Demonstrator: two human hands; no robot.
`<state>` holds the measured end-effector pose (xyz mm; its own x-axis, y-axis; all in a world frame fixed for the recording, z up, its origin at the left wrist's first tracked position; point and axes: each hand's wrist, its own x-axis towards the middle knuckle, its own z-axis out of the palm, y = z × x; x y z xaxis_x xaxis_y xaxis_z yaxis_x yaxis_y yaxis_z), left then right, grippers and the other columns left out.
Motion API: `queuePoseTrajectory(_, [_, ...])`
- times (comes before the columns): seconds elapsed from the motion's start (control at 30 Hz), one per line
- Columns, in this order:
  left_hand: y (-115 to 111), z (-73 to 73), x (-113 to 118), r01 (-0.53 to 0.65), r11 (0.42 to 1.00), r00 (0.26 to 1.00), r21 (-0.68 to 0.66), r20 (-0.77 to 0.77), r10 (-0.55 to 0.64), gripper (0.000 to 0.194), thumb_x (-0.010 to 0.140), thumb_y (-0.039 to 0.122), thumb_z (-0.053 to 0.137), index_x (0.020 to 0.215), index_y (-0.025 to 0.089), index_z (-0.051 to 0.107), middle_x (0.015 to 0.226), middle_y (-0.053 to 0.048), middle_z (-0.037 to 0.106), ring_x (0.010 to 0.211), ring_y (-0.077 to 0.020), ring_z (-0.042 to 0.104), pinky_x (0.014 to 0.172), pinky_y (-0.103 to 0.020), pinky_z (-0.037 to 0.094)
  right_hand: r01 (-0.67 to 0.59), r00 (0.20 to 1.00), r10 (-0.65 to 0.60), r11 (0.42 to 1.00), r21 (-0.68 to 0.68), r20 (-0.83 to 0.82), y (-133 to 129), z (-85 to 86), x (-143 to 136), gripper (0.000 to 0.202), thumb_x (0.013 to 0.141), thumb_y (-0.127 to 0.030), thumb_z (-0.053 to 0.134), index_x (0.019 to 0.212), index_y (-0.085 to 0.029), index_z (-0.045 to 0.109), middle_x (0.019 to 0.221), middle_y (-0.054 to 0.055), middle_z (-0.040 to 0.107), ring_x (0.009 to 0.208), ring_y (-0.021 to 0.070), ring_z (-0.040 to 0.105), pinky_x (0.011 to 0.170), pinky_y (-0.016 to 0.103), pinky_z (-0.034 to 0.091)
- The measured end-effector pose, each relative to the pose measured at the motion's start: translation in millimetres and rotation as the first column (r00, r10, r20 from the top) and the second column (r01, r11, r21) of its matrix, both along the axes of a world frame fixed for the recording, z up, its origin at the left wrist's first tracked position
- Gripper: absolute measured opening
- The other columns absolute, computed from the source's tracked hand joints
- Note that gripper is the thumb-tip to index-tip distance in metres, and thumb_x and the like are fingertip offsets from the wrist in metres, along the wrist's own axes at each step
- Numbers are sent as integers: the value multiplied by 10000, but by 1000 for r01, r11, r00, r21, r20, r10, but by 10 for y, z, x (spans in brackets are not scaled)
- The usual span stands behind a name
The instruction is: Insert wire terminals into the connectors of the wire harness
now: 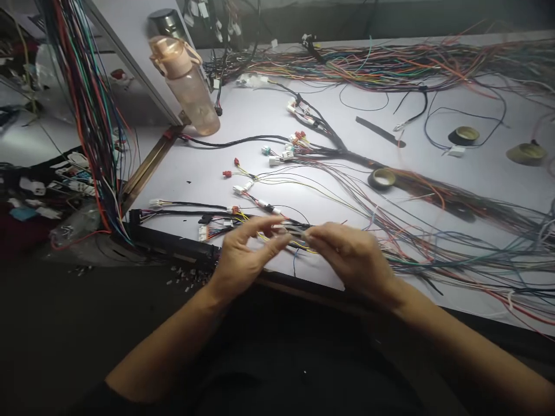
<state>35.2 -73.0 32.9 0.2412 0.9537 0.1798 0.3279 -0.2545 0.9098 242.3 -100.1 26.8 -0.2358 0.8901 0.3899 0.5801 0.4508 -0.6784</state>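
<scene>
My left hand (247,251) is at the front edge of the table, its thumb and forefinger around a small white connector (281,230), which is blurred and partly hidden. Just right of it, my right hand (353,248) pinches thin wires (297,234) leading to that connector. How many wires it grips, I cannot tell. Below and behind both hands lie harness branches with yellow and black wires. A white multi-pin connector (203,232) rests left of my left hand. Farther back are red connectors (227,174) and a white connector (274,161) on wire ends.
A water bottle (191,92) stands at the back left beside a slanted panel. Tape rolls (381,178) lie to the right, near a dark flat strip (379,131). A thick wire bundle (347,72) runs along the back; another bundle (87,104) hangs at the left.
</scene>
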Motion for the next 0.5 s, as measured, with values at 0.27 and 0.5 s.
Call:
queuePoseTrajectory(0.27, [519,-228,-795,-61,957,680,284,-690,248,354,851,420,615,1162,257,667,1203,-96,632,1110,-311,545,956,-482,382,134,942,-190,969,-209,-276,209,333,159,197,876,-341,642,754,-203,709,628,0,660,568,110,576,526,241,469])
queuePoseTrajectory(0.5, [496,-243,-794,-111,970,857,217,-474,203,217,813,378,677,969,227,671,1024,-54,704,995,-240,613,956,-429,416,90,897,-179,969,-230,-404,290,344,138,223,869,-357,646,767,-173,722,637,-2,658,602,94,578,577,233,471])
